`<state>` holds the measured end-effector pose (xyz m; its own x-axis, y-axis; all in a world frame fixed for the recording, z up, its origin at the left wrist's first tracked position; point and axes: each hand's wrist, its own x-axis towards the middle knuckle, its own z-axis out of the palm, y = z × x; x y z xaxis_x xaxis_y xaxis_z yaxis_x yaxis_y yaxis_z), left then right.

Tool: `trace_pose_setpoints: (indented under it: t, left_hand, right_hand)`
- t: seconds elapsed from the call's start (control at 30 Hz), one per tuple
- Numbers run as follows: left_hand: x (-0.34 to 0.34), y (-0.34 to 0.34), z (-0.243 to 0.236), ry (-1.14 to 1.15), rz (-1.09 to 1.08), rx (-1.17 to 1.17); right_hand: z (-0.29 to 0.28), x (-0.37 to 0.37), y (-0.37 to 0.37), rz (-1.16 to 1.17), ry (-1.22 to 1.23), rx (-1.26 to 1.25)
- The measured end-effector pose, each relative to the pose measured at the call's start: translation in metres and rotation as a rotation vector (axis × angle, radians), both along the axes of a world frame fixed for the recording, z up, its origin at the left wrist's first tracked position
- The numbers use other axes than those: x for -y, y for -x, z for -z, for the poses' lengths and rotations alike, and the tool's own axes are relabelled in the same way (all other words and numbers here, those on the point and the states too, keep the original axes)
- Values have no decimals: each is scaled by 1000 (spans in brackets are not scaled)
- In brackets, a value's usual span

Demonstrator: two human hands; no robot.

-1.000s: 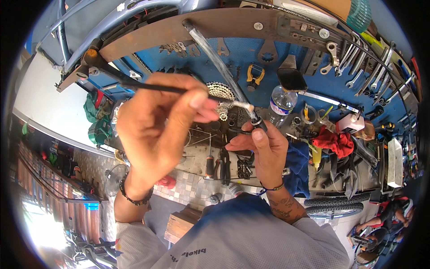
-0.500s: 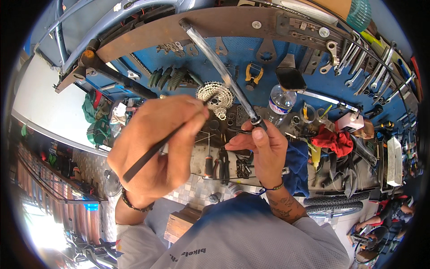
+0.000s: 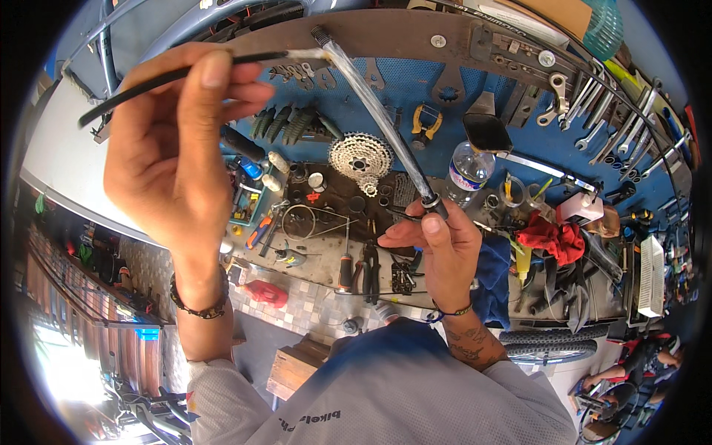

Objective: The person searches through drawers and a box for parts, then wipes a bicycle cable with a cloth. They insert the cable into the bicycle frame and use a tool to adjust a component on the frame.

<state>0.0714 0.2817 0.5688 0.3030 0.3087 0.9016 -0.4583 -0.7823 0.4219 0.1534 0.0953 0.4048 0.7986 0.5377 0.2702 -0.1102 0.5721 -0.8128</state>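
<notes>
Two hands at work: left hand (image 3: 174,148) pinched shut on black cable (image 3: 170,73); right hand (image 3: 437,248) clamped on clear tube (image 3: 378,119); sprocket cluster (image 3: 360,157) on tabletop (image 3: 315,267).

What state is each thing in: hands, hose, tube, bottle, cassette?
left hand: raised, fingers pinching the black hose
black hose: held level, its pale tip at the clear tube's top end
clear tube: slanted, taut between both hands
right hand: gripping the tube's lower black fitting
water bottle: upright, capped
cassette: lying on bench
</notes>
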Motion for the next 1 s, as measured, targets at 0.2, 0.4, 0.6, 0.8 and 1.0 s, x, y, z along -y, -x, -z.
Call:
trace_pose_setpoints:
  t: [0.2,0.4,0.6,0.8,1.0]
  left_hand:
    - [11,7,27,-50,132,-35]
    - [26,14,25,212,426,-196]
    - [0,2,-15,134,147,-191]
    - [1,-2,-18,-118,44,-27]
    - [25,14,-3,-284,3,-152]
  right_hand:
    - [0,-1,1,-11,-6,-11]
    - [-1,0,0,-1,5,3]
    - [-1,0,3,29,16,28]
    - [1,0,3,41,-11,22]
    - [7,-5,9,86,21,37]
